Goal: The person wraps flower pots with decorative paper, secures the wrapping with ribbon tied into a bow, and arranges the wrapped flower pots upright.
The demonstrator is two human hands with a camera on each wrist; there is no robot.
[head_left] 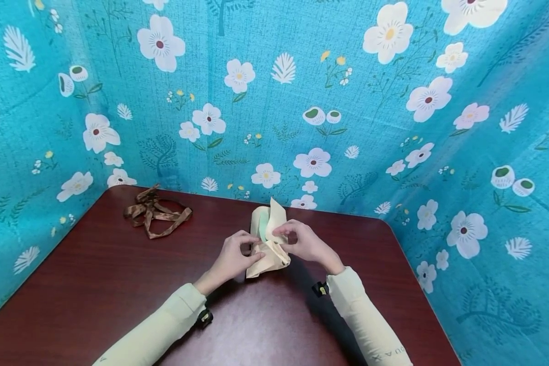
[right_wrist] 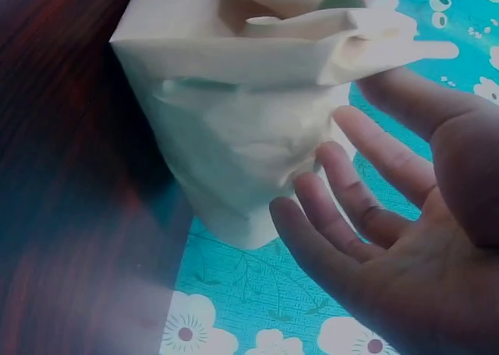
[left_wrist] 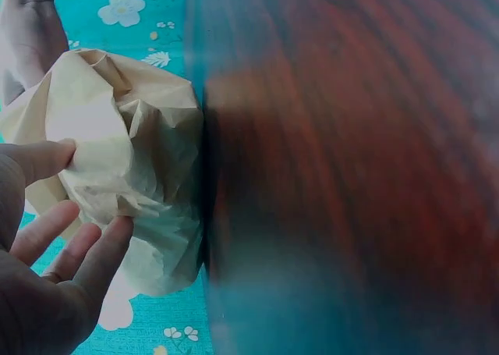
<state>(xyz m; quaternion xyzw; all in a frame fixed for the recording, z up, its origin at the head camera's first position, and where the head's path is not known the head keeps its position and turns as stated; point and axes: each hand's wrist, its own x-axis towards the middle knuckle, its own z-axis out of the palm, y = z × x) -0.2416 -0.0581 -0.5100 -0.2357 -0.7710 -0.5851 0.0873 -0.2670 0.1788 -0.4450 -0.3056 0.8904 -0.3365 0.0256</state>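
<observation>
A pale cream sheet of wrapping paper [head_left: 267, 259] lies creased and folded around a package on the table. Part of something light green [head_left: 263, 223] shows between its flaps; the rest is hidden, so its kind cannot be told. On the left side, my left hand [head_left: 233, 256] holds the paper, thumb and fingertips on opposite parts of its folds. From the right, my right hand [head_left: 308, 243] holds a folded edge with thumb and forefinger. In the right wrist view, the other fingers [right_wrist: 343, 191] are spread along the side of the paper [right_wrist: 242, 129].
A crumpled brown ribbon [head_left: 157, 213] lies at the table's back left. The dark red-brown table [head_left: 201, 223] meets a blue flowered cloth [head_left: 256, 127] behind and on both sides.
</observation>
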